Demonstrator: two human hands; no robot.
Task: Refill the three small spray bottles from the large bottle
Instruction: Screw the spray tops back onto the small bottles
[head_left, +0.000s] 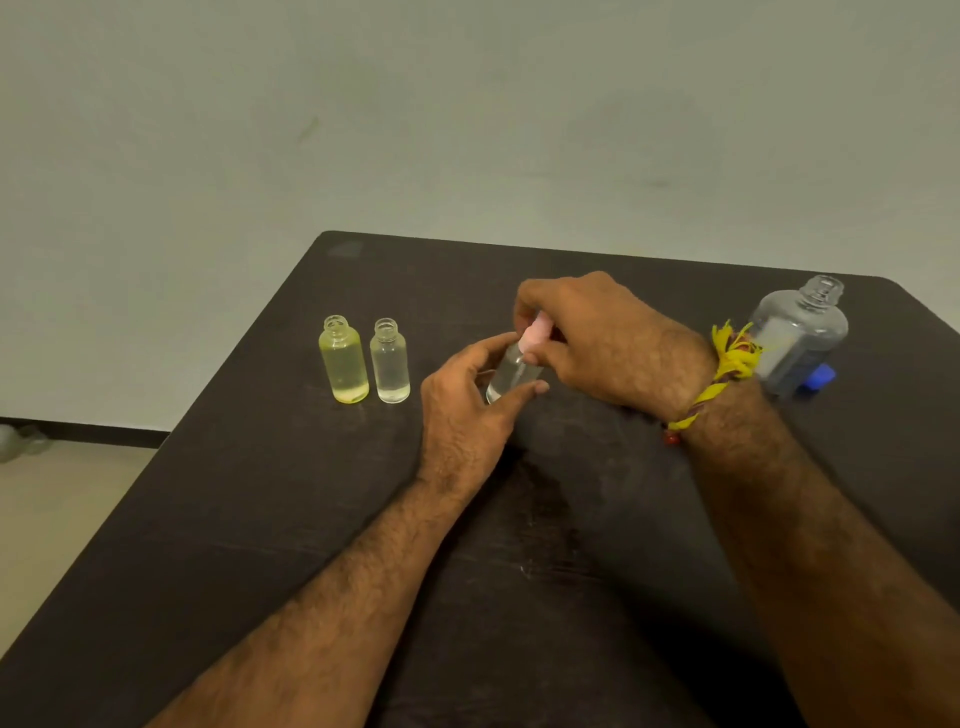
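Pink cap gripped on third spray bottle

Clear small bottle (511, 371) stands mid-bench, left hand (467, 410) curled round its body, right hand (602, 343) pinching the pink spray cap (537, 332) at its neck. Yellow-tinted bottle (343, 361) and clear open bottle (389, 364) stand uncapped, side by side, to the left. Large bottle (800, 332) uncapped at far right on the dark bench (260, 519), blue cap (821, 375) at its foot

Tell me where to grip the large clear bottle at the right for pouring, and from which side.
Grip the large clear bottle around its broad body below the shoulder, probably coming from its near left side: it stands upright and uncapped, the neck looks too narrow to steady it, and a blue object sits at its right base.
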